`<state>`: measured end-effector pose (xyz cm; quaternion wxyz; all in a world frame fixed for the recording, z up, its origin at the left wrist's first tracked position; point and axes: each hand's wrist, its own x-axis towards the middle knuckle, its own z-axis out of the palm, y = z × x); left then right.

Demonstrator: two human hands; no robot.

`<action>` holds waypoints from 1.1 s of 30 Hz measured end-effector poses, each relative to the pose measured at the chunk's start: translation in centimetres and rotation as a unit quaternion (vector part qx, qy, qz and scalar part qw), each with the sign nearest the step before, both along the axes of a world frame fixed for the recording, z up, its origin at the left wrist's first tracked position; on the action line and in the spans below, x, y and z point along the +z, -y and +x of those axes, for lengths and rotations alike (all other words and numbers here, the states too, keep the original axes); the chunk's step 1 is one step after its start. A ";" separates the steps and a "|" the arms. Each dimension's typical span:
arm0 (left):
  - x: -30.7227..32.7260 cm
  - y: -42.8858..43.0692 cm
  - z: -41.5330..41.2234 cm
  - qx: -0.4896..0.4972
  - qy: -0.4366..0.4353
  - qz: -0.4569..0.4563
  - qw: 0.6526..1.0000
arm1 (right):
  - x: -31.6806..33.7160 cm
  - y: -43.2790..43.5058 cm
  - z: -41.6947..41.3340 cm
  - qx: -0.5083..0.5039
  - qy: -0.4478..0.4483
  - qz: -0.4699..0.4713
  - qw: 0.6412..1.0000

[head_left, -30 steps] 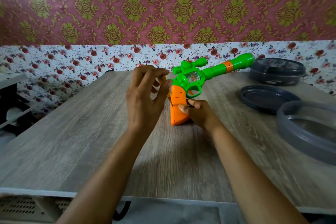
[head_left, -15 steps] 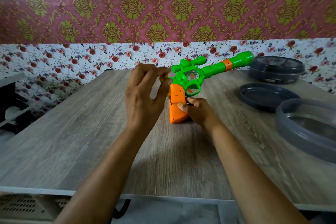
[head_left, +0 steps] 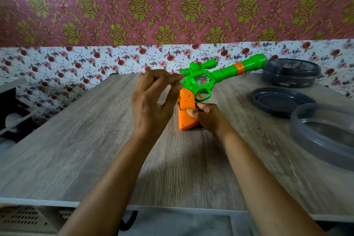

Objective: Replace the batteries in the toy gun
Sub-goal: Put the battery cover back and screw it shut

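toy gun (head_left: 205,82): green body with a small scope on top, a clear window in the side, an orange band near the muzzle, an orange trigger and an orange grip. it stands grip-down near the middle of the tabletop, barrel slanting up and away to your right.
grip (head_left: 186,115): its butt rests on the tabletop; a thin seam runs across the side that faces you.
right hand (head_left: 207,119): you hold the lower grip from its right side, thumb laid across the near face, fingers curled behind it. the hand is closed around the grip.
left hand (head_left: 153,103): raised just left of the toy gun, back of the hand toward you. your fingertips are drawn together in a pinch on a small thin object (head_left: 179,101) that points down at the upper rear edge of the grip. it is too small and blurred to name.
tabletop (head_left: 95,149): grey wood-grain surface, white front edge nearest you.
round containers, your right: a lidded dark one (head_left: 291,73) at the far edge, a shallow dark lid or dish (head_left: 281,101) nearer, and a larger grey translucent one (head_left: 325,134) nearest, cut off by the frame. all sit well apart from the toy gun.
wall: red and gold damask paper (head_left: 172,5) above, white floral paper (head_left: 76,63) below.
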<state>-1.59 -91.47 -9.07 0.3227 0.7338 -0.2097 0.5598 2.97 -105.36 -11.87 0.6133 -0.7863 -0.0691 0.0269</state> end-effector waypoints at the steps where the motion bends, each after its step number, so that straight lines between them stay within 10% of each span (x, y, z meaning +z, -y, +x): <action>1: 0.0 0.0 -0.1 -0.001 0.003 -0.001 1.000 | 0.0 0.0 0.0 -0.003 0.000 0.001 1.000; 33: 0.2 0.1 0.1 -0.034 -0.035 -0.041 0.998 | -0.3 0.0 0.4 -0.007 0.013 -0.018 1.000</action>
